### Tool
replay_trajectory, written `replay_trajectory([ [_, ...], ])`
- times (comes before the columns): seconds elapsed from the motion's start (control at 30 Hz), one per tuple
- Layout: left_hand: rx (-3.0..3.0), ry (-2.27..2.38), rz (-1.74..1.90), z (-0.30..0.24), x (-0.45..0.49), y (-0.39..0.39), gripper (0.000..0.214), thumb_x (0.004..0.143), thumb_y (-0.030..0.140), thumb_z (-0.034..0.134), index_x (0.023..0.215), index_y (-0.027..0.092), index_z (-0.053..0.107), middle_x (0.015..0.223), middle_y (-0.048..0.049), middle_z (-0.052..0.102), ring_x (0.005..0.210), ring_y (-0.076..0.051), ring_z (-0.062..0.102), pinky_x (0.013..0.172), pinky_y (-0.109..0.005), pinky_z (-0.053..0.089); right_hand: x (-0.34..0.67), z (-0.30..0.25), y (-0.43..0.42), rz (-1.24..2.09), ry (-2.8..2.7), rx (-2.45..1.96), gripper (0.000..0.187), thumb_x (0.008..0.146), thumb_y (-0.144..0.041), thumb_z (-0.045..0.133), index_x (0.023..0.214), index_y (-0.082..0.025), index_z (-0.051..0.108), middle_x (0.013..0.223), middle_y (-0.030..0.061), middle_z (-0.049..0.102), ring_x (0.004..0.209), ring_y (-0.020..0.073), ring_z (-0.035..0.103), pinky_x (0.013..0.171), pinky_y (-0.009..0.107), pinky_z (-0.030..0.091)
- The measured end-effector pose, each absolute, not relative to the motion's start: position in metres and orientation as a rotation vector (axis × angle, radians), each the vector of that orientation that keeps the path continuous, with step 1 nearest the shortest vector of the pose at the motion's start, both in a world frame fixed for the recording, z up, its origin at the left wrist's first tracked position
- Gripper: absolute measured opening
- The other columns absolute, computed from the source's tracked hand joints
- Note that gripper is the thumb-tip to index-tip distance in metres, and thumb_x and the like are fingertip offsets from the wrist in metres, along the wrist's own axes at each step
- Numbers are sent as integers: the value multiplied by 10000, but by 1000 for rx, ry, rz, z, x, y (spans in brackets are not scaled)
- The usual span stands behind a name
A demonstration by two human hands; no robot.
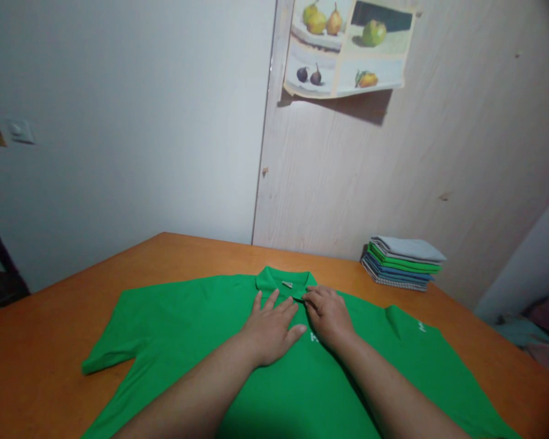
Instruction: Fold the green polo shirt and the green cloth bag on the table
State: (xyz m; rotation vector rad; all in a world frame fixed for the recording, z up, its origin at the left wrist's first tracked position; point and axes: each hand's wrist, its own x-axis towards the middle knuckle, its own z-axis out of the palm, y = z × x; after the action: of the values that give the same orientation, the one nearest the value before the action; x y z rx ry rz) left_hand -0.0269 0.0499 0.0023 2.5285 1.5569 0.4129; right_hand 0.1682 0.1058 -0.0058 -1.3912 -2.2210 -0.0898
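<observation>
A green polo shirt [187, 329] lies spread face up, its collar [268, 280] at the far side and both short sleeves out to the sides. My left hand [271, 332] rests flat on the chest just below the collar, fingers spread. Close beside it, my right hand [329, 314] is at the right collar point, its fingers bent and pressed together on the cloth by the neck opening. A small white label shows inside the neck. White print on the chest is partly covered by my right hand.
The shirt lies on an orange-brown wooden table [41, 341]. At its back right stands a stack of folded clothes [402, 262], grey, green, blue and checked. Behind are a pale wall and a wooden panel [311, 183] with a fruit poster [348, 52].
</observation>
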Motion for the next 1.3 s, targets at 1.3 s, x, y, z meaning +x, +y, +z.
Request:
replay_trajectory([
  [1.3,2453,1537,401,5,-24,53,781,924,740,153,1523,285,362,1616,-34,259,1506,-361,70,1160,-694,-19,208,3,139,232,-2198,-1479,378,960,-343,383,1098,-196,702,1125,87,731,1044,227,660,910,349,493],
])
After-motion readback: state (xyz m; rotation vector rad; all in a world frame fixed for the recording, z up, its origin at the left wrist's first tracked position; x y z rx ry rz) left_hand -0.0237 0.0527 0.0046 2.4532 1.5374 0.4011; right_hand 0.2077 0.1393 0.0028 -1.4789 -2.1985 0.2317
